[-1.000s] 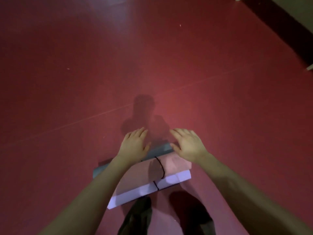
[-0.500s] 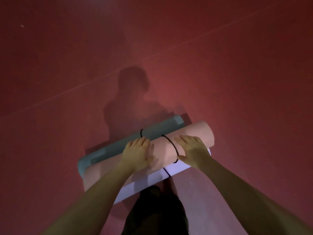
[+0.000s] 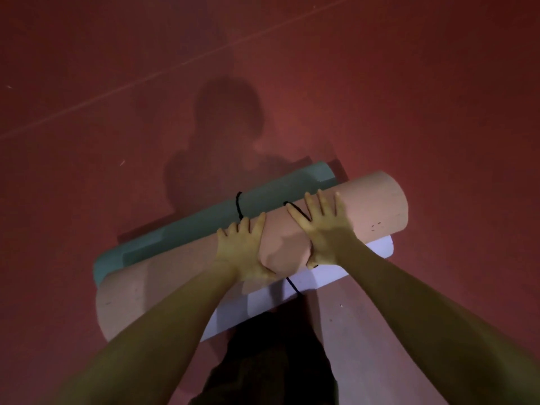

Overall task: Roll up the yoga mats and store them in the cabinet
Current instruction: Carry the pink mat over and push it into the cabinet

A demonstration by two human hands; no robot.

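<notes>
Three rolled yoga mats lie side by side on the red floor just in front of me. The pink mat (image 3: pixel 371 206) is in the middle, a grey-green mat (image 3: pixel 187 232) lies beyond it, and a lavender mat (image 3: pixel 330 276) lies nearest me. A black cord (image 3: pixel 239 204) rings the grey-green mat, and another black cord (image 3: pixel 292 283) runs round the pink and lavender mats. My left hand (image 3: pixel 244 251) rests on top of the pink mat with fingers spread. My right hand (image 3: pixel 324 229) lies flat on the same mat, to the right, over the cord.
The red floor (image 3: pixel 409 97) stretches all around, crossed by a thin pale line at the upper left. My shadow falls on the floor beyond the mats. My dark trousers (image 3: pixel 271 361) show below the mats. No cabinet is in view.
My view has tilted down and come closer to the mats. Both hands, which hovered over the far edge, have come down onto the pink mat, and the right hand has slid right along it.
</notes>
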